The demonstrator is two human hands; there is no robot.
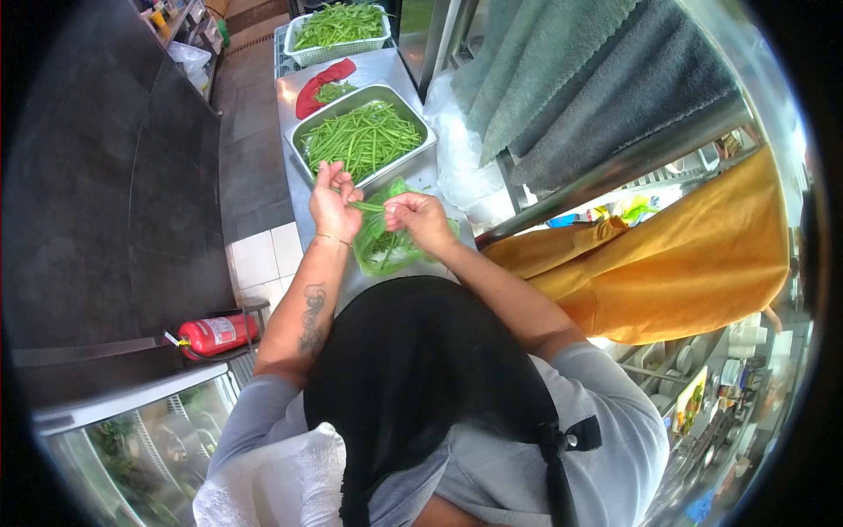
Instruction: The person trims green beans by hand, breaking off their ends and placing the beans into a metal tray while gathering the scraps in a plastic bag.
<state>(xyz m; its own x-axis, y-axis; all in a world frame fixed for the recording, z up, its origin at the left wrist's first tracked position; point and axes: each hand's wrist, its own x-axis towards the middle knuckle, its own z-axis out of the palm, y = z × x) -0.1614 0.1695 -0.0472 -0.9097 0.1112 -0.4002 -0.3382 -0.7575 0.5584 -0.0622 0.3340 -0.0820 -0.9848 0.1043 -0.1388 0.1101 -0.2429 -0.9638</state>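
Note:
A few green beans [367, 206] stretch between my two hands above a green plastic bag [383, 250]. My left hand [335, 205] has its fingers curled around one end of them. The fingertips of my right hand [420, 220] are pinched at the other end. Bean scraps show inside the open bag below. Just beyond my hands, a steel pan [428, 138] holds a heap of long green beans [364, 139]. How many beans are in my grip is too small to tell.
Behind the pan, a red cloth [321, 88] lies on the steel table [385, 66] near a small pile of greens. A white basket [341, 54] of green beans stands at the far end. Towels [615, 97] hang at right. A fire extinguisher [218, 334] is at lower left.

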